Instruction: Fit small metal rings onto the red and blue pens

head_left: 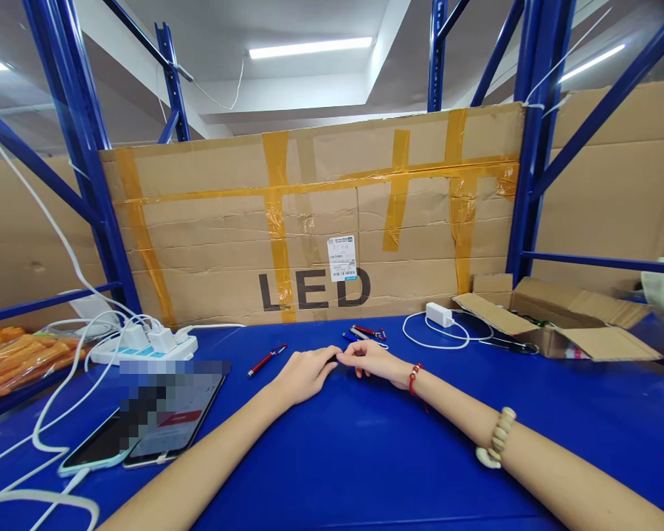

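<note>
My left hand [308, 375] rests palm down on the blue tabletop, its fingers stretched to the right and nothing seen in it. From the other side my right hand [373, 360] reaches in with fingers loosely bent and partly apart, its fingertips touching the left fingertips. No object shows between them. A red pen [267, 360] lies left of my left hand. Just behind my right hand is a small group of pens [365, 334], red, blue and pale, partly hidden by that hand. The right wrist wears a red cord bracelet and the forearm a beaded one.
At left, a white power strip [144, 348] with plugs and cables stands behind two phones [171, 420]. A white charger [439, 315] with its cable and an open cardboard box [558, 324] sit at right. A large taped carton [226, 243] closes off the back between blue posts.
</note>
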Motion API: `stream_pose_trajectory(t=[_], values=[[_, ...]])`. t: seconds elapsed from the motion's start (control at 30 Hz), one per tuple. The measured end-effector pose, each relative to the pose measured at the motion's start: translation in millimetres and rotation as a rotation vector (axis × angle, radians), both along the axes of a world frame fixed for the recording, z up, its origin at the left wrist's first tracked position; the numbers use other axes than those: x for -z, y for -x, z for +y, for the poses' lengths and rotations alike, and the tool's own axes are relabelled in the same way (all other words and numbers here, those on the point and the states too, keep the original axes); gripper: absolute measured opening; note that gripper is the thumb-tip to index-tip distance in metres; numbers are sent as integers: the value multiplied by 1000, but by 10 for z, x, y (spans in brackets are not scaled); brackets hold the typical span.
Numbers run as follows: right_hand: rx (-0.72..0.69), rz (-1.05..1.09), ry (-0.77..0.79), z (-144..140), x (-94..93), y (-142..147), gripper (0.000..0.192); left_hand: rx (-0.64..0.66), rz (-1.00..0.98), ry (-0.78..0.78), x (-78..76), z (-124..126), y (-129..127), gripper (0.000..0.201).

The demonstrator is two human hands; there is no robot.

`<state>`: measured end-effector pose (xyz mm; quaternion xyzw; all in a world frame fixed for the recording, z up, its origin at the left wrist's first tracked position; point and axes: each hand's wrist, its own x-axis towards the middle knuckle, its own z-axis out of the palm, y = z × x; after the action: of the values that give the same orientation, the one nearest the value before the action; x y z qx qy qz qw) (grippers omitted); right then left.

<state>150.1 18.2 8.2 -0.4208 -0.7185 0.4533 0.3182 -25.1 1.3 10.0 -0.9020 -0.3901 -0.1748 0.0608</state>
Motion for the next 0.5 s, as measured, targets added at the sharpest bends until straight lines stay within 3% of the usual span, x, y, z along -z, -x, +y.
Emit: stream_pose_trajectory(t=[0.5], values=[[12, -15, 1, -58, -54, 10, 37, -6, 7, -2, 5, 1, 5, 22]])
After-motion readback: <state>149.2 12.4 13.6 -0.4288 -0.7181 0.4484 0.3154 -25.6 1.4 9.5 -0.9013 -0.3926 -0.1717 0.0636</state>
